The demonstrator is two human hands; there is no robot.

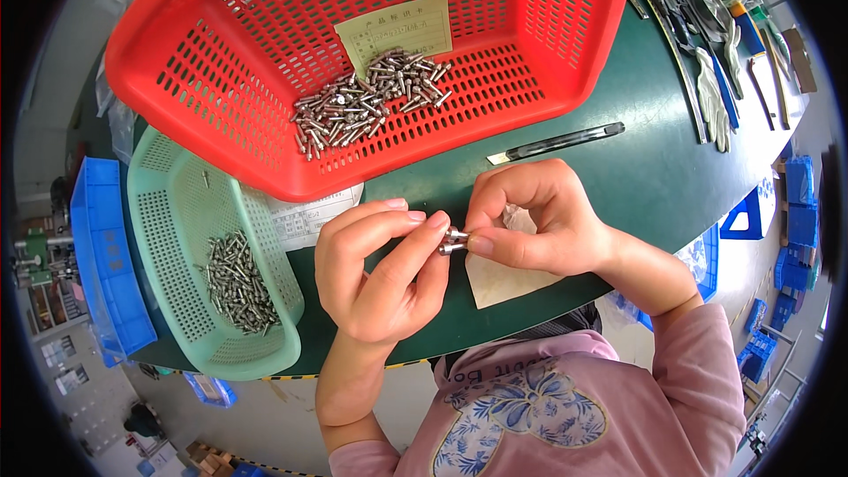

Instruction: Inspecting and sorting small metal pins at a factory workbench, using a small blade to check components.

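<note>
Two small shiny metal pins lie side by side between my hands, above the front part of the green table. My right hand pinches their right ends between thumb and fingers. From the other side, my left hand has its fingers curled in, with the fingertips at the pins' left ends; its exact grip is partly hidden. Under my right hand lies a beige sheet. A large red perforated basket stands beyond my hands, holding a pile of similar metal pins and a yellowish card.
A pale green basket with more metal pins stands at left, beside a blue bin. A black utility knife lies beyond my right hand. Gloves and tools crowd the far right. A printed sheet lies between the baskets.
</note>
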